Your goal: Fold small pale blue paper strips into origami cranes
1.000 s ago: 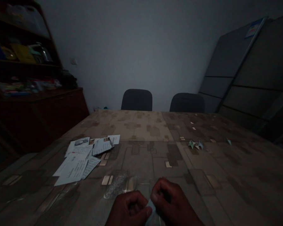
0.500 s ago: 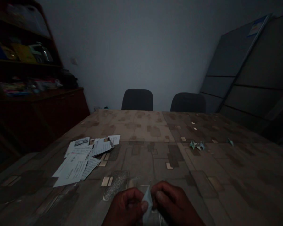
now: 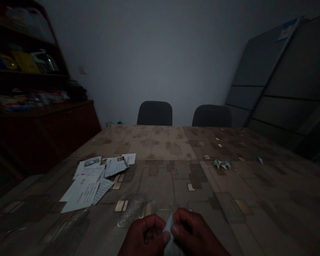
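Observation:
Between my hands, at the near edge of the table, is a small piece of folded pale paper [image 3: 169, 224] with a pointed upper tip. My left hand [image 3: 146, 233] pinches it from the left, the thumb lying across its face. From the other side my right hand [image 3: 193, 229] has its thumb and forefinger closed on the paper's right edge. The lower end of the paper is partly hidden by the fingers and cut off by the frame's bottom edge.
Loose printed sheets [image 3: 81, 190] and cards lie in a pile on the left of the patterned tablecloth [image 3: 160, 177]. Small folded paper pieces [image 3: 222, 164] stand at the right, another [image 3: 259, 159] farther right. Two chairs [image 3: 154, 113] are behind the table; a cabinet [image 3: 48, 124] is at left.
My right hand has come in against the paper, its thumb and forefinger now pressing the edge. The paper leans more to the right, and my left hand has shifted slightly right.

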